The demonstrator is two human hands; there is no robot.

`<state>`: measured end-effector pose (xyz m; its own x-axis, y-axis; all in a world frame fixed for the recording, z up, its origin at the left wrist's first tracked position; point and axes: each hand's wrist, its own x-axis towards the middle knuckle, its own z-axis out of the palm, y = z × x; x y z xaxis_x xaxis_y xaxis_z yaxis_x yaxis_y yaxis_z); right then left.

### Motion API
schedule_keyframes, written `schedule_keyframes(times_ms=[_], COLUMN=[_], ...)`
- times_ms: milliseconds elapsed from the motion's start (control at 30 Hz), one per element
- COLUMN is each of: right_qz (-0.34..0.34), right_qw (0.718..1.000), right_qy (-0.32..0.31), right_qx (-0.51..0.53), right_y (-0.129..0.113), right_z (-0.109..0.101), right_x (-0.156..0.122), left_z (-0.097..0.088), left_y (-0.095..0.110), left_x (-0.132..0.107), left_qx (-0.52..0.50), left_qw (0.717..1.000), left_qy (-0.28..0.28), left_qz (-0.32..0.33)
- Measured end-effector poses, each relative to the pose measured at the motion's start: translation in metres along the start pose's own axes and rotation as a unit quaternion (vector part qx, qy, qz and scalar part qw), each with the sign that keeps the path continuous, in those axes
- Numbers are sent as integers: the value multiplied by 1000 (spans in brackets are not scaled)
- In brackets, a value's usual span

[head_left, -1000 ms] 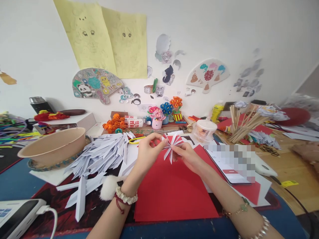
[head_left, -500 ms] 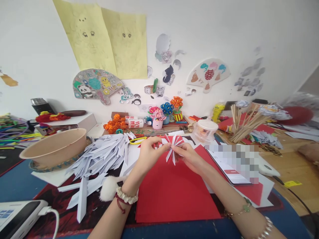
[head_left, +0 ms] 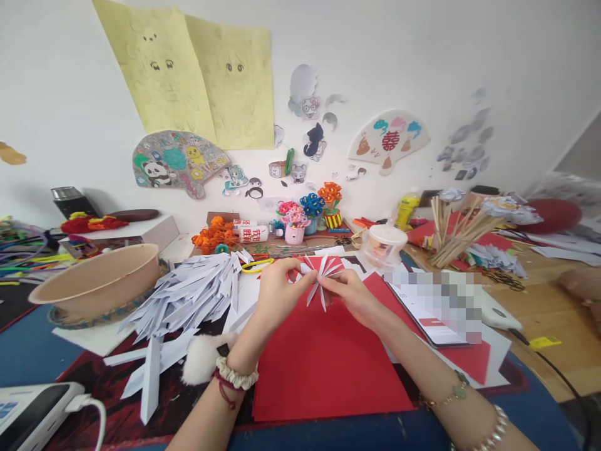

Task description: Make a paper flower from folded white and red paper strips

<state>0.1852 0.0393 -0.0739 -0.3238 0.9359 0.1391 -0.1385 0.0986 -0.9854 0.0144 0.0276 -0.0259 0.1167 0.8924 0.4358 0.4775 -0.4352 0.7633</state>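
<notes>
Between my two hands is a folded white paper piece with strips fanning out like a star (head_left: 322, 297). My left hand (head_left: 280, 288) pinches it at its left side with thumb and fingers. From the right, my right hand (head_left: 353, 293) grips it near the centre, thumb against the folds. Both hands hover over a stack of red paper sheets (head_left: 328, 369). Left of my left hand lies a heap of folded white paper strips (head_left: 188, 294), with a few longer strips (head_left: 151, 382) in front of it.
A beige bowl (head_left: 98, 275) stands at the left, near a white power bank (head_left: 37, 407) with a cable. A phone (head_left: 429, 316) lies right of the red sheets. Behind are a lidded tub (head_left: 385, 241), small flower pots (head_left: 294, 234) and wooden sticks (head_left: 451, 235).
The view has shifted slightly, so everything sits a little further left. Both hands still hold the paper star, its strips turned slightly.
</notes>
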Motion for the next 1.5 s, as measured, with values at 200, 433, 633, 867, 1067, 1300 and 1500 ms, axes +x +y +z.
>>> schedule_keyframes(times_ms=[200, 433, 633, 867, 1067, 1300, 1500], right_qz=[-7, -9, -22, -27, -37, -30, -38], right_qw=[1000, 1000, 999, 999, 999, 999, 999], right_qy=[-9, -14, 13, 23, 28, 26, 30], right_qx=[18, 27, 25, 13, 4, 5, 0], right_y=[-5, -7, -5, -5, -6, -6, -5], right_z=[-1, 0, 0, 1, 3, 0, -2], right_x=[-2, -2, 0, 0, -1, 0, 1], left_z=[-2, -1, -3, -6, -4, -9, -7], left_y=[-4, -6, -6, -3, -3, -4, -3], left_x=[2, 2, 3, 3, 2, 4, 2], left_qx=[-62, -114, -71, 1, 52, 57, 109], left_qw=[997, 993, 997, 1000, 999, 997, 994], left_qy=[-35, -33, -20, -8, 13, -30, 3], left_qz=[5, -14, -8, 1, 4, 31, 29])
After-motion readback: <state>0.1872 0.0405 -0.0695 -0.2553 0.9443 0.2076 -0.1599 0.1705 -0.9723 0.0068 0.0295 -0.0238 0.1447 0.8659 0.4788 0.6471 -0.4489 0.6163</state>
